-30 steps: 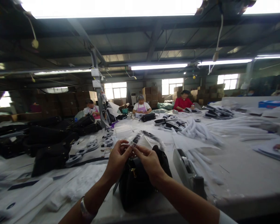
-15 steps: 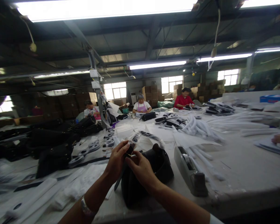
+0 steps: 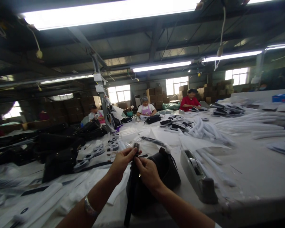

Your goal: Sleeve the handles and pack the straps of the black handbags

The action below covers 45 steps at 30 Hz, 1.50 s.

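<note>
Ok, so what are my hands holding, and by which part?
Your left hand and right hand both pinch a black strap near its upper end, with the rest hanging below.

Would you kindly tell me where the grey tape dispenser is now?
In the head view, the grey tape dispenser stands on the table, right of centre, just to the right of the black bag.

Across the worktop [image 3: 248, 186], at the far side, I see a person in a pink apron [image 3: 146, 110] and, to the right, another in a red top [image 3: 188, 103]. Behind them stand stacked cardboard boxes [image 3: 154, 96] and a bright window [image 3: 177, 86]. Long white rolls [image 3: 242, 128] spread across the right, a blue box [image 3: 282, 98] farther back. Overhead, a long lamp [image 3: 114, 14] glows.
</note>
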### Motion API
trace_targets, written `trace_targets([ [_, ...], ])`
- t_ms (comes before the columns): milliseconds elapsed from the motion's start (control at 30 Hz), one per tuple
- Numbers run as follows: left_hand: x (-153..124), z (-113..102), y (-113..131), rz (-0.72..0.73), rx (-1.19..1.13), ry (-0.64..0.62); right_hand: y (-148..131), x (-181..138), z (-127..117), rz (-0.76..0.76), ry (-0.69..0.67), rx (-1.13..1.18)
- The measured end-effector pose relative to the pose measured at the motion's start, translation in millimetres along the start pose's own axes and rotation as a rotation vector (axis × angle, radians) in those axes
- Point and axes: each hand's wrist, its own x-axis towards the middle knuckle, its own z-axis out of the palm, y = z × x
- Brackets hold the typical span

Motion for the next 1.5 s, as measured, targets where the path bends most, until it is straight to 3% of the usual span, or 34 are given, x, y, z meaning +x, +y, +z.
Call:
trace_targets([
  [133, -10.4, -1.1, -8.9, 0.044, 0.060, -0.024, 2.1, -4.1, -3.3, -0.006, 0.025, 0.014],
  [367, -7.0, -8.3, 0.9, 0.070, 0.085, -0.023, 0.8, -11.1, -2.5, -0.062, -0.102, 0.086],
  [467, -8.5, -8.0, -3.6, 0.097, 0.122, -0.073, 2.2, -7.1, -4.9, -0.016, -0.081, 0.105],
  [700, -16.0, -14.2, -21.9, 0.154, 0.195, -0.010, 3.7, -3.4, -8.0, 0.021, -0.040, 0.095],
  [833, -3.6, -15.2, -7.3, 0.105, 0.047, 0.021, 2.2, -5.5, -4.4, 0.019, -0.042, 0.066],
  [967, 14.5, -7.0, 8.2, 0.086, -0.021, -0.049, 5.4, -4.4, -2.1, 0.021, -0.048, 0.060],
  [1100, 15.4, 0.9, 6.2, 0.133, -0.053, -0.054, 7.1, -3.1, -6.0, 0.030, -0.060, 0.092],
  [1167, 11.2, 0.3, 2.2, 0.154, -0.058, -0.040, 3.9, 0.2, -10.4, 0.044, -0.097, 0.169],
  [1233, 6.9, -3.5, -1.0, 0.171, -0.043, -0.055, -1.1, 8.6, -16.6, 0.131, -0.093, 0.388],
  [1367, 1.5, -15.7, -4.5, 0.112, -0.046, -0.081, -9.9, 39.8, -34.3, 0.313, 0.106, 0.907],
  [1500, -0.3, -27.4, -7.0, 0.058, -0.080, -0.060, -29.9, 64.4, -59.0, 0.317, 0.140, 0.975],
])
